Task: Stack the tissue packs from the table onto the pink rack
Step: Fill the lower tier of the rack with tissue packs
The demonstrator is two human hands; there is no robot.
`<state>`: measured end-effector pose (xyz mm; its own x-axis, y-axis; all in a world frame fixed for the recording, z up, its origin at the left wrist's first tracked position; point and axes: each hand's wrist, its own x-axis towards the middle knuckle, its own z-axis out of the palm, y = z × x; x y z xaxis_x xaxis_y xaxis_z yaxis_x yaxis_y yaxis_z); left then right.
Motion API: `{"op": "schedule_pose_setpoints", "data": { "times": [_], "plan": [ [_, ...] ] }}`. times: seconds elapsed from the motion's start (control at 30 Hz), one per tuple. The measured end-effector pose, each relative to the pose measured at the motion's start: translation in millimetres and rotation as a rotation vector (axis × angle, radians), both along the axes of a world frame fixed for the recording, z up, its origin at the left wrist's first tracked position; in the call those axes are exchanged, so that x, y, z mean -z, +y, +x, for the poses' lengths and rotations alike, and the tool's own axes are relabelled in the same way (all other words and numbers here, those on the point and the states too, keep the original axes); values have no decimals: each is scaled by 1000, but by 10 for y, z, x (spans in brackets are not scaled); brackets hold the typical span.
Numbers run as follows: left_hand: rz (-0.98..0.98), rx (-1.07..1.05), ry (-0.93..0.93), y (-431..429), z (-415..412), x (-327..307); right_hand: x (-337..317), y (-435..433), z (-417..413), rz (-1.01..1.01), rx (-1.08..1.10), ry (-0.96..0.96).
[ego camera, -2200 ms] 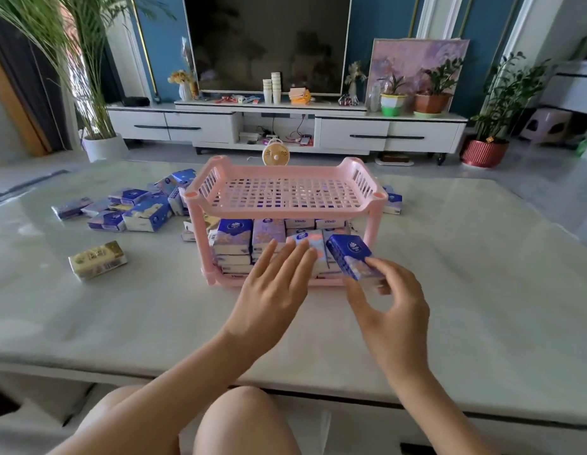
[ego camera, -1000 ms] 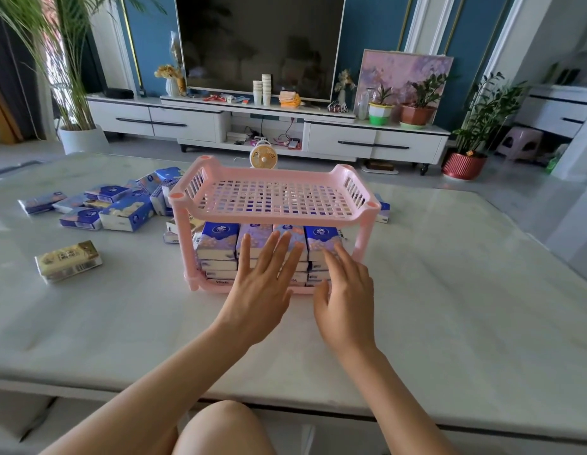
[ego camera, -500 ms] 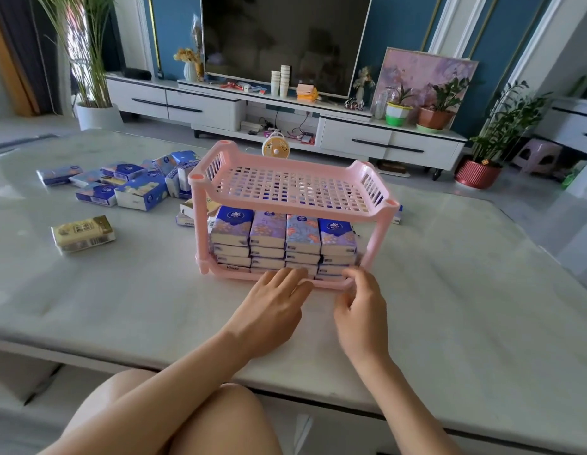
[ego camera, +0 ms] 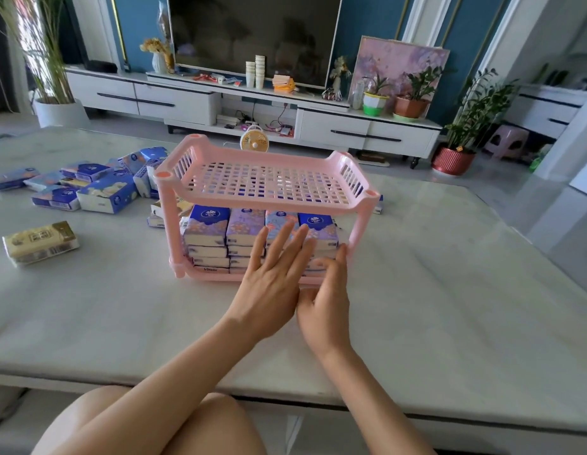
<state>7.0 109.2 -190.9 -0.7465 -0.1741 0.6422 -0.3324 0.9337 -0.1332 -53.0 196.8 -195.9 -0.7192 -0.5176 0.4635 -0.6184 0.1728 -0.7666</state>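
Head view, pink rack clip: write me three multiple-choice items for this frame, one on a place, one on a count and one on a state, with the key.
1. Where does the cream-yellow pack lie relative to the pink rack?
A. On its top shelf.
B. On the table, to its left.
C. Behind it, on the floor.

2. How many stacks of tissue packs show along the front of the lower shelf?
A. Two.
B. Four.
C. Six.

3. How is the left hand placed?
A. Flat, with fingers straight against the stacked packs.
B. Curled round one pack.
C. Resting on the lap.

Key:
1 B, it sits on bare tabletop apart from the rack.
2 B, four pack tops stand side by side.
3 A, its straight fingers lie over the pack fronts.
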Motion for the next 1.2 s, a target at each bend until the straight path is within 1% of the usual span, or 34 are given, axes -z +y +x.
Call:
{"op": "schedule_pose_setpoints", "data": {
  "times": [0.07,0.2,0.27,0.53,0.67,0.7,0.8,0.87,1.0,1.1,1.2],
  "plan": [
    [0,7,8,-13,-27,-5,-20,-36,5,-26,16,-17],
    [15,17,-4,-35,-43,21,25,-81,-1,-142,38,39],
    [16,24,4,-37,-48,30,56,-83,-11,-178,39,29],
    [36,56,57,-16,-78,21,133,-69,-66,-269,-35,-47],
    [34,62,63,-18,-94,23,142,-50,-46,-271,-42,-72],
    [32,61,60,-22,-97,26,131,-42,-31,-273,-17,-44],
    [9,43,52,-41,-98,45,113,-28,-9,-300,94,121],
    [12,30,79,-48,-71,42,92,-27,-23,-246,110,223],
    [87,-40,192,-80,72,15,27,-23,-145,43,106,403],
    [75,-99,175,-113,144,68,-7,2,-181,167,117,381],
    [64,-139,126,-104,126,114,1,7,-177,205,117,359]
  ]
}}
